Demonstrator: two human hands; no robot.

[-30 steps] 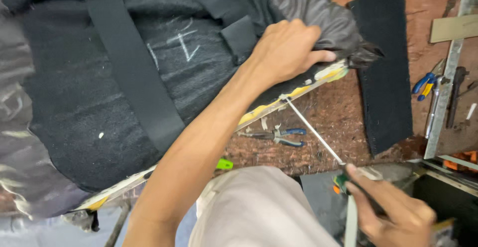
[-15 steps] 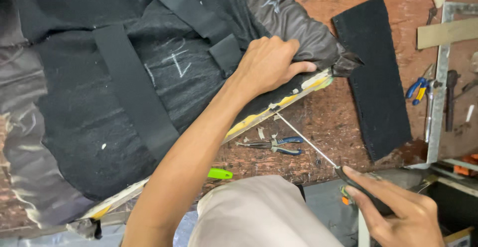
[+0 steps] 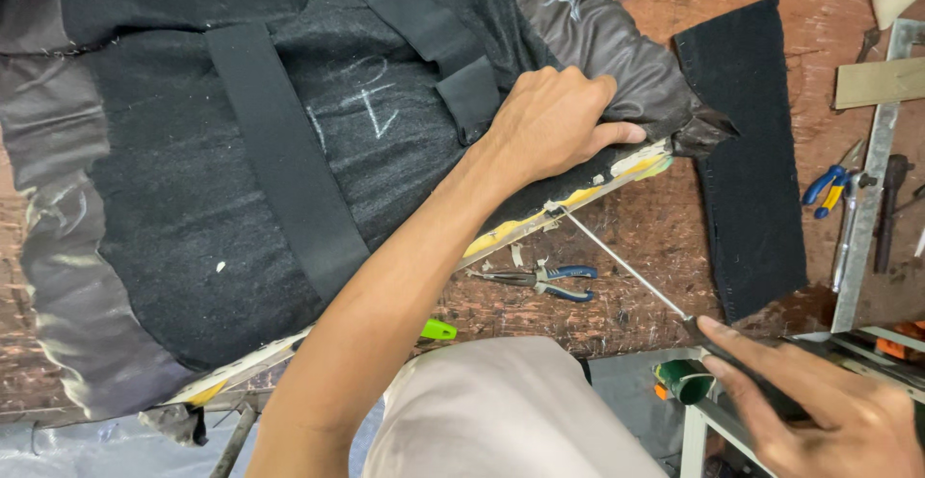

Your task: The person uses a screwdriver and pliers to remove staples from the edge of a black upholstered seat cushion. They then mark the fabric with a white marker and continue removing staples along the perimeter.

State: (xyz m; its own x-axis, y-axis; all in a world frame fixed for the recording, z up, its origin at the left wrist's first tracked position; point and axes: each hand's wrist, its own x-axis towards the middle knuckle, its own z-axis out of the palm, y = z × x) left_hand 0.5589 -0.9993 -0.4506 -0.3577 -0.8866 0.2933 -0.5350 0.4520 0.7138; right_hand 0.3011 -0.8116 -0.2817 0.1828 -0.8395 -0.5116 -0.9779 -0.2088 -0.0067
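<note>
Lowered right hand (image 3: pixel 829 411) angles screwdriver (image 3: pixel 626 271) up-left into seat panel (image 3: pixel 540 223)

We see our left arm reaching up and away from our body, bare from elbow to wrist, the forearm running diagonally toward the upper right. Our left hand (image 3: pixel 554 126) lies palm down, knuckles raised, fingers curled inward and the thumb stretched out to the right. Our right hand (image 3: pixel 829 411) sits at the lower right corner, back facing us, fingers closed in a grip with the index finger extended straight toward the upper left.
</note>
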